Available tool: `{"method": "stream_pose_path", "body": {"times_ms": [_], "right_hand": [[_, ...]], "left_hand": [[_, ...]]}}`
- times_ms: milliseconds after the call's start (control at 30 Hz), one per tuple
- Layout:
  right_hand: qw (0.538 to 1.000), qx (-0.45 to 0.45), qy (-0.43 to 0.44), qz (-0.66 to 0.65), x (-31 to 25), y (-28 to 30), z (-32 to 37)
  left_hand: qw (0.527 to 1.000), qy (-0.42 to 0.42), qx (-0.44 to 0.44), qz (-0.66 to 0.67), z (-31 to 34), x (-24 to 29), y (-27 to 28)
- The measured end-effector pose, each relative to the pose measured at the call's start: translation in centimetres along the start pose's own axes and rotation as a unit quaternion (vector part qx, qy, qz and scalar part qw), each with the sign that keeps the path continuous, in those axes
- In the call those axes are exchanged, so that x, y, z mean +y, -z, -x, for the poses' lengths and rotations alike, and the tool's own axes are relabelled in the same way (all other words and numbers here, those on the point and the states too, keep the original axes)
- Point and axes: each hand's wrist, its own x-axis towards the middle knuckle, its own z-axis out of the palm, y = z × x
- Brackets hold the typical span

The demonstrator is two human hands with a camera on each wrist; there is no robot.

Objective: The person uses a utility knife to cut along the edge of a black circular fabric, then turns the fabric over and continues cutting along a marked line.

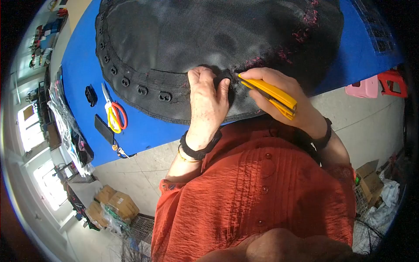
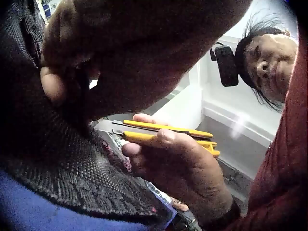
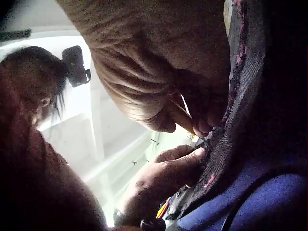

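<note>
A large, rounded piece of black mesh fabric [image 1: 196, 30] lies before me, with a thick hem band and several black fittings [image 1: 164, 97] along its left edge. At the near hem, my left hand [image 1: 204, 98] pinches a fold of the band between thumb and fingers. My right hand [image 1: 290, 86] grips a yellow utility knife [image 1: 270, 92], its tip close beside the left thumb. In the left wrist view the knife's blade [image 2: 105, 126] is out and reaches the fabric under the left hand. Pink thread bits [image 1: 310, 17] cling to the mesh at right.
The fabric lies on a blue table [image 1: 144, 135]. Scissors [image 1: 109, 106] with red and yellow handles lie at left, near a small black item [image 1: 91, 96] and a flat black rectangular piece [image 1: 104, 129]. Pink [image 1: 364, 87] and red stools [image 1: 393, 83] stand at right; cardboard boxes [image 1: 122, 204] sit behind.
</note>
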Motion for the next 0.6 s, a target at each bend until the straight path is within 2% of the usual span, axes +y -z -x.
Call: {"method": "stream_pose_path", "body": {"times_ms": [600], "right_hand": [[0.998,-0.041,-0.016,0.033,-0.5,1.0,0.8]], "left_hand": [[1.0,0.001,0.01,-0.002,0.1,-0.1,-0.2]]}}
